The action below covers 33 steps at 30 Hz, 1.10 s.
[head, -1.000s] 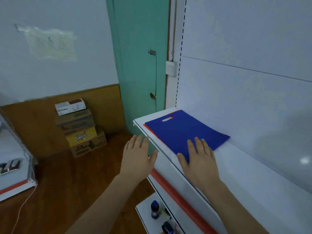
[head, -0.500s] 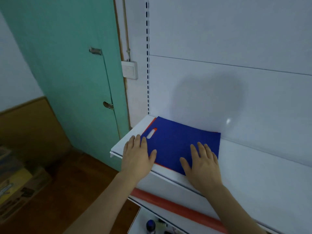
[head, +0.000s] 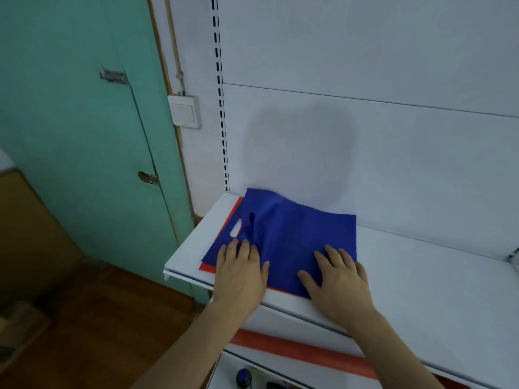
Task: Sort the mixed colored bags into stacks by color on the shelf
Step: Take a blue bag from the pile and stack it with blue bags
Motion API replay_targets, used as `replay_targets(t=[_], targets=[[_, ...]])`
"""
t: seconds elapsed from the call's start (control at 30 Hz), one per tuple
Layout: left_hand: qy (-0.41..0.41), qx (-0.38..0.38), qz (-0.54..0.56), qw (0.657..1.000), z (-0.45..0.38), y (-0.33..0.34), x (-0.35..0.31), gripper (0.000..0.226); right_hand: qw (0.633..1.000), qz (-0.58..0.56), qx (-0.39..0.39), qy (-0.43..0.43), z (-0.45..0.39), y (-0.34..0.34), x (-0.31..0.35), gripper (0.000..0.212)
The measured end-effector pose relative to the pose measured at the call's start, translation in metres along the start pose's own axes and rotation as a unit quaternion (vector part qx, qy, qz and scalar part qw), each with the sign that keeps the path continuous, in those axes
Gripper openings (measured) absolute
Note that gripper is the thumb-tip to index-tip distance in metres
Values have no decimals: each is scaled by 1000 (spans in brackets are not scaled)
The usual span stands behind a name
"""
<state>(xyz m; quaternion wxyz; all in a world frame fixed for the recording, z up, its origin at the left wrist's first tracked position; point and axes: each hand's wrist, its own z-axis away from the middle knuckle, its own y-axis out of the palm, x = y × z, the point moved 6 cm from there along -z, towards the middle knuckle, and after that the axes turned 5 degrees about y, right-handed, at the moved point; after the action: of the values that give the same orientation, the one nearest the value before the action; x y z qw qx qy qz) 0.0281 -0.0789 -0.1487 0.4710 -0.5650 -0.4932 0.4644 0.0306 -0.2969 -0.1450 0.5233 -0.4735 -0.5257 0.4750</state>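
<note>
White metal shelf [head: 421,276] with a smooth back panel fills my view, a teal door [head: 84,136] to its left. At the shelf's left end I see a blue fabric bag [head: 303,234], rumpled into a ridge, lying on a red bag [head: 209,267]; its handle cutout points toward the left edge. My left hand [head: 241,272] and right hand [head: 337,279] press flat on it, fingers extended. Bare shelf stretches rightward.

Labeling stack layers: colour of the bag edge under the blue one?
Red-orange bag, peeking out beneath the blue bag; head view, the only one.
</note>
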Motion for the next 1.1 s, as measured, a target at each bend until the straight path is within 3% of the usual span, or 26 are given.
replay_targets(t=[0.13, 0.3, 0.47, 0.6, 0.67, 0.77, 0.83, 0.93, 1.03, 1.1], targets=[[9, -4, 21, 1000, 4, -4, 6, 56, 1000, -3, -5, 6, 2, 1, -1, 79], [-36, 53, 20, 998, 8, -7, 12, 69, 1000, 1, -9, 25, 4, 1, 0, 80], [28, 23, 15, 999, 7, -13, 2, 61, 996, 15, 7, 83, 13, 2, -1, 79], [89, -28, 99, 991, 3, -20, 0, 59, 985, 9, 0, 171, 23, -4, -5, 83], [117, -30, 190, 974, 3, -23, -2, 65, 978, 8, -20, 210, 26, -10, -10, 81], [107, -39, 370, 922, 1, -39, -2, 72, 967, -4, -26, 255, 23, -19, -22, 74], [86, -76, 429, 896, -6, -50, 6, 58, 958, -51, -14, 283, 17, -23, -33, 71], [64, -154, 416, 894, -15, -64, 20, 21, 931, -172, -1, 323, 8, -28, -52, 51], [10, -134, 434, 891, -27, -61, 36, 43, 922, -203, -26, 328, 6, -29, -68, 36], [-31, -82, 534, 841, -35, -54, 44, 64, 917, -223, -48, 328, 8, -26, -76, 37]])
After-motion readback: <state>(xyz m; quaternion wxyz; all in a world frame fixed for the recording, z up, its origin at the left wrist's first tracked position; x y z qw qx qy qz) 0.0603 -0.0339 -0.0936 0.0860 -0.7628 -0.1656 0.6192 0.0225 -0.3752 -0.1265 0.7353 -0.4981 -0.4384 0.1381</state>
